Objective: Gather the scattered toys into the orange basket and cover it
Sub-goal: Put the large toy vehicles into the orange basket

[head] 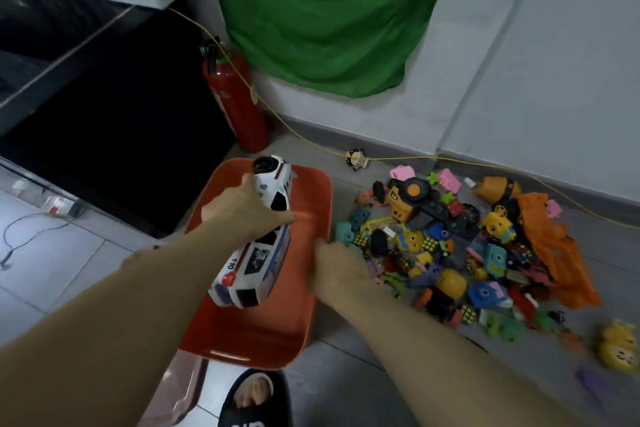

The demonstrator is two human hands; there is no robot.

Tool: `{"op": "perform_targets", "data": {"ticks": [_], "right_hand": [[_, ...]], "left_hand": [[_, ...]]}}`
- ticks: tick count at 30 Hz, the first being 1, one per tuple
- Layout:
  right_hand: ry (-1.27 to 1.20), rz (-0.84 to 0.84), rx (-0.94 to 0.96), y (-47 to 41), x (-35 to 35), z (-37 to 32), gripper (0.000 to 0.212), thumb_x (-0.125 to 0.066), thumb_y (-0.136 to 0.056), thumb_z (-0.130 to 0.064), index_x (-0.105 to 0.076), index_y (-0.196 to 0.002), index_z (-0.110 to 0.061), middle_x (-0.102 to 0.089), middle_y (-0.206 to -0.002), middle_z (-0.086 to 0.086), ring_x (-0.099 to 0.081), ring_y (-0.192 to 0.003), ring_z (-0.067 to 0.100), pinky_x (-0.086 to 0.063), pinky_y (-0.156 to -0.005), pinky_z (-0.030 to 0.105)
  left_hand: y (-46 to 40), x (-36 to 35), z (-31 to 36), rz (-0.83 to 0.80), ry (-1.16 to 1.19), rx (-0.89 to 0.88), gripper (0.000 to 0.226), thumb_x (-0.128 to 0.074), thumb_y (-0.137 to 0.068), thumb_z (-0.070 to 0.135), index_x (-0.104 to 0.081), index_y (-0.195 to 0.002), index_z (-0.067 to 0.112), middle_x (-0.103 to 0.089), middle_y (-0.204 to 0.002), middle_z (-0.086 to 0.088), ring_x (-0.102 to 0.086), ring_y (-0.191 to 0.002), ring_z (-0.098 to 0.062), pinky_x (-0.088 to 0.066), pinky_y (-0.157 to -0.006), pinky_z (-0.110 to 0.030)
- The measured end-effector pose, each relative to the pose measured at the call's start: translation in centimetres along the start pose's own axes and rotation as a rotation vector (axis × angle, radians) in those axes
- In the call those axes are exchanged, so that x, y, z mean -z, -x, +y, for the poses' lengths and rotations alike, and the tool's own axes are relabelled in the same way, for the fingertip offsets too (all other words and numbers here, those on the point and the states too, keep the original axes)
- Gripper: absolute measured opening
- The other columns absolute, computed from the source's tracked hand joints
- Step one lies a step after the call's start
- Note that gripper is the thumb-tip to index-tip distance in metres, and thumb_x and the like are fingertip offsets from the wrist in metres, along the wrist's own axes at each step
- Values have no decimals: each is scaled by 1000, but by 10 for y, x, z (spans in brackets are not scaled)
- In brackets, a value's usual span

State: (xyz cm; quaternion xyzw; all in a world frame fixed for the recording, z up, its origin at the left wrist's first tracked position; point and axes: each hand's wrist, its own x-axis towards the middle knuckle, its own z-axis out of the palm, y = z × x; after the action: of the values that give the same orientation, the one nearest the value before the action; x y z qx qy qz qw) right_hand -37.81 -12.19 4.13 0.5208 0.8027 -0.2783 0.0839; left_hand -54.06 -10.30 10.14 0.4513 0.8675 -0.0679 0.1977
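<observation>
Grey floor: left grip clasps police car over orange basket.

a room in a home, toys strewn on the floor

grey tiled floor with a heap of small colourful plastic toys, a red metal fire extinguisher by the white wall, a hanging green cloth, a black slipper.
</observation>
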Motion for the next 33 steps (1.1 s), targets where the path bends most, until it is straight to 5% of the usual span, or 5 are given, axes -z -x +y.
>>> {"op": "perform_targets", "data": {"ticks": [5,16,25,29,33], "right_hand": [[5,80,56,-13,0,22,8,-53,-85,-6,-56,-92,-8,-65,-94,17,-66,-87,38,-41,-59,34],[-102,238,207,-20,-18,68,15,-54,-90,-25,-54,-76,-19,-53,-60,-7,-52,-52,10,-52,-54,37],[-259,313,158,-24,-34,72,28,-40,-100,-41,-46,-125,-29,-49,-116,-4,-60,-88,20,-53,-71,42],[-261,404,103,-27,-20,80,38,-36,-101,-42,-39,-137,-31,-47,-126,-2,-60,-98,24,-53,-74,43],[-394,550,-120,-40,1,111,42,-41,-100,-36,-39,-141,-26,-47,-132,3,-58,-103,25,-50,-75,37]], "left_hand": [[-18,-61,7,-104,84,11,98,-66,-60,77,-32,-135,26,-58,-107,-2,-62,-102,-27,-50,-78,-36],[-52,-152,45,-195,217,-52,98,-67,-69,70,-23,-144,25,-58,-123,-8,-60,-110,-29,-45,-74,-33],[-76,-193,35,-383,570,-116,69,-64,-89,41,-26,-140,13,-49,-137,-12,-52,-122,-31,-39,-100,-34],[-76,-164,53,-206,516,-91,56,-56,-94,42,-37,-134,7,-48,-133,-23,-51,-120,-38,-39,-95,-36],[-53,-90,89,220,558,-195,33,-46,-97,27,-47,-121,4,-53,-122,-20,-53,-109,-38,-42,-90,-43]]}}
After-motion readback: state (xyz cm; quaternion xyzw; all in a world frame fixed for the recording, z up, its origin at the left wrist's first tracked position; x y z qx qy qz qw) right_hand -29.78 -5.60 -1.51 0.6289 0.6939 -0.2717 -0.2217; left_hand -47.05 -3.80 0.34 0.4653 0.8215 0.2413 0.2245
